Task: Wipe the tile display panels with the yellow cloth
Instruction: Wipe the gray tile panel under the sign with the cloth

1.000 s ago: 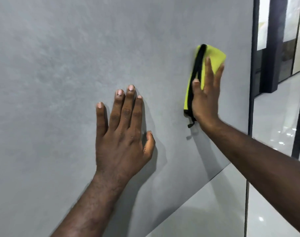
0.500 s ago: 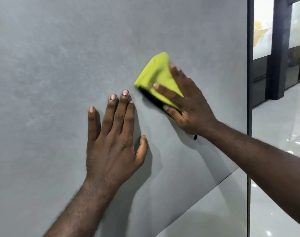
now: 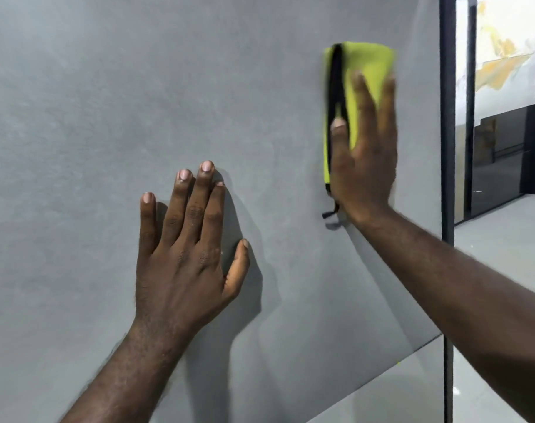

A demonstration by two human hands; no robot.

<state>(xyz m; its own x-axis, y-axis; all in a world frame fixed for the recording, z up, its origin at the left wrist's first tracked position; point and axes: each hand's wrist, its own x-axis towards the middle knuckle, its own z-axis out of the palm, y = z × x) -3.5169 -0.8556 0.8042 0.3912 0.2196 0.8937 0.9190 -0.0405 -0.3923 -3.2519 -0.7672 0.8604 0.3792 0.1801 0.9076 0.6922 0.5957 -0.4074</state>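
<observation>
A large grey tile display panel (image 3: pixel 92 117) fills most of the view. My right hand (image 3: pixel 364 157) presses a folded yellow cloth (image 3: pixel 367 68) with a black edge strip flat against the panel's upper right part, fingers straight and pointing up. The cloth's top sticks out above my fingertips, and a short black loop hangs below my palm. My left hand (image 3: pixel 183 248) lies flat on the panel lower and to the left, fingers spread and straight, holding nothing.
A black metal frame post (image 3: pixel 447 148) borders the panel on the right. Beyond it are a glossy grey floor (image 3: pixel 504 239) and another display panel (image 3: pixel 504 56) with a pale marble pattern. A lighter panel (image 3: pixel 382 392) shows below the grey one.
My right hand swept the cloth left toward my left hand, then back right and up near the panel's right edge. My left hand stayed flat in place.
</observation>
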